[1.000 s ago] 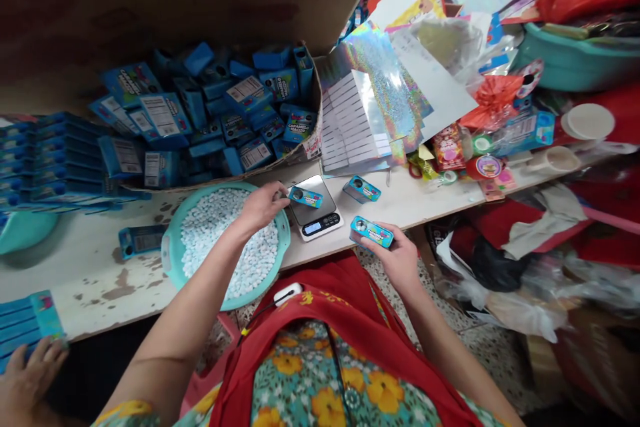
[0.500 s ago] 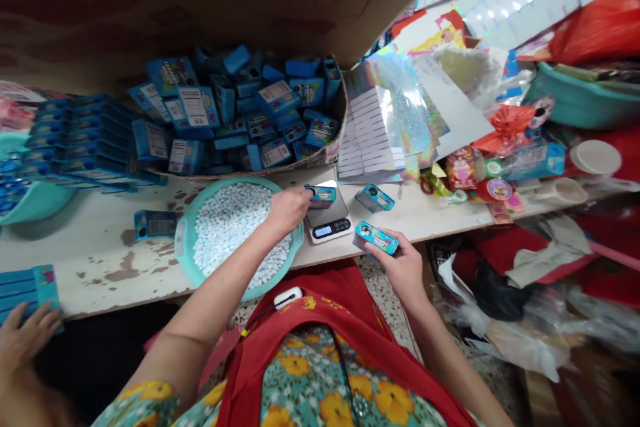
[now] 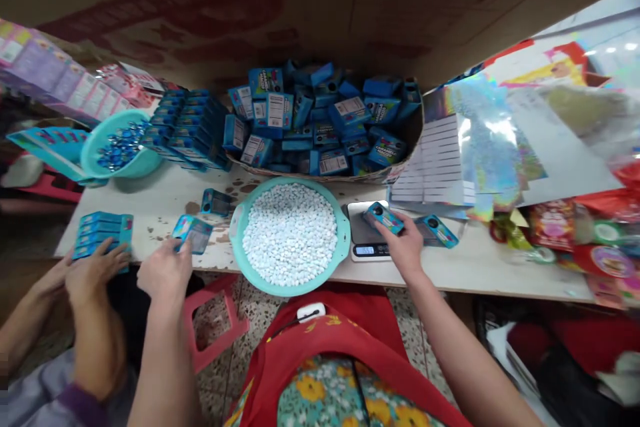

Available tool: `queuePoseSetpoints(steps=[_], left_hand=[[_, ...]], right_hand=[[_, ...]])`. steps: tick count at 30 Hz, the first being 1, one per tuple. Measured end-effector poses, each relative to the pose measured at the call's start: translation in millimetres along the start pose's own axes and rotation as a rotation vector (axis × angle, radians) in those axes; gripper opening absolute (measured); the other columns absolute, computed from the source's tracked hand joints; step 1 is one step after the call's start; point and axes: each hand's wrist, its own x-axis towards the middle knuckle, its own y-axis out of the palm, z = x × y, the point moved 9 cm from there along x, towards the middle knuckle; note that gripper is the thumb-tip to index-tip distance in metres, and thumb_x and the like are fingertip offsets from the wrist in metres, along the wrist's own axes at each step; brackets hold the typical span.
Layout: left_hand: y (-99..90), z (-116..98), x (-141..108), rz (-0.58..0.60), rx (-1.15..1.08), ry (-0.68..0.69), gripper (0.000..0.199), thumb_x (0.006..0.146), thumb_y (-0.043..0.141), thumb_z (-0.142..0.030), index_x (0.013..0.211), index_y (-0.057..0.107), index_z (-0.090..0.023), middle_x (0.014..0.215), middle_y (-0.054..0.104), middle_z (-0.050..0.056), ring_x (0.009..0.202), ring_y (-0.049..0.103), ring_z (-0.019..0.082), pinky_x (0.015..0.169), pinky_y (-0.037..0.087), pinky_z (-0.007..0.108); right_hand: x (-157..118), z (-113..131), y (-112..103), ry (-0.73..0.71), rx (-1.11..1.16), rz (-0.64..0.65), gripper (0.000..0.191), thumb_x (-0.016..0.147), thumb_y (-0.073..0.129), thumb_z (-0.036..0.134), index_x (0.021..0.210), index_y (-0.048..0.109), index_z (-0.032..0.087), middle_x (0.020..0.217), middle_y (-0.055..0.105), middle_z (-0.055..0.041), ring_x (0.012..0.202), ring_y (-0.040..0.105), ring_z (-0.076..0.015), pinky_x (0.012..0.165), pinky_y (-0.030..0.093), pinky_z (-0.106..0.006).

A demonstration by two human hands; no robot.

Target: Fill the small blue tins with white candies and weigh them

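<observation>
Far to the left, my left hand (image 3: 167, 268) has its fingers closed at the near edge of a small blue candy box (image 3: 199, 235), which lies on the table. My right hand (image 3: 407, 245) grips another blue candy box (image 3: 384, 217) over the plate of a small digital scale (image 3: 361, 232), whose display is lit. A third blue box (image 3: 439, 231) rests just right of that hand. Between my hands stands a turquoise basin (image 3: 235, 233) filled with small white candies (image 3: 290, 235).
A cardboard carton (image 3: 320, 177) full of blue boxes stands behind the basin. Stacked boxes (image 3: 187, 127) and a turquoise bowl (image 3: 103, 173) of blue-wrapped sweets are left of it. At far left, a co-worker's hands (image 3: 95, 273) hold a row of boxes (image 3: 103, 233). Shiny sheets (image 3: 490, 140) lie right.
My left hand has gone from the scale to the table's left, where a box now lies under its fingers. My right hand has brought its box to the scale. The view has turned left.
</observation>
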Motion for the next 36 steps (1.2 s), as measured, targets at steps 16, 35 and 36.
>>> queuePoseSetpoints(steps=[16,35,36], left_hand=[[76.8,-40,3,-0.043,-0.118,0.145,0.039,0.082,0.044,-0.056,0.089,0.062,-0.022,0.074,0.059,0.006,0.08,0.058,0.028,0.074,0.045,0.041],[155.9,-190,-43,0.284,-0.665,0.319,0.025,0.079,0.053,-0.038,0.066,0.054,-0.017,0.056,0.05,0.001,0.056,0.049,0.014,0.053,0.034,0.023],[159.2,-178,-39,0.346,-0.904,0.147,0.025,0.077,0.054,-0.038,0.064,0.051,-0.018,0.054,0.047,-0.001,0.05,0.045,0.012,0.048,0.032,0.021]], right_hand=[[-57,-55,-68,0.197,0.05,-0.097,0.045,0.081,0.056,0.05,0.11,0.059,0.016,0.109,0.064,-0.0118,0.097,0.059,-0.0225,0.089,0.046,-0.044],[10,61,-3,-0.106,0.018,0.003,0.049,0.065,0.075,0.043,0.104,0.063,0.016,0.089,0.067,-0.0045,0.079,0.061,-0.0185,0.079,0.049,-0.035],[7,79,-5,-0.146,0.031,0.009,0.048,0.065,0.076,0.042,0.104,0.063,0.017,0.089,0.067,-0.0036,0.078,0.061,-0.0178,0.078,0.05,-0.034]])
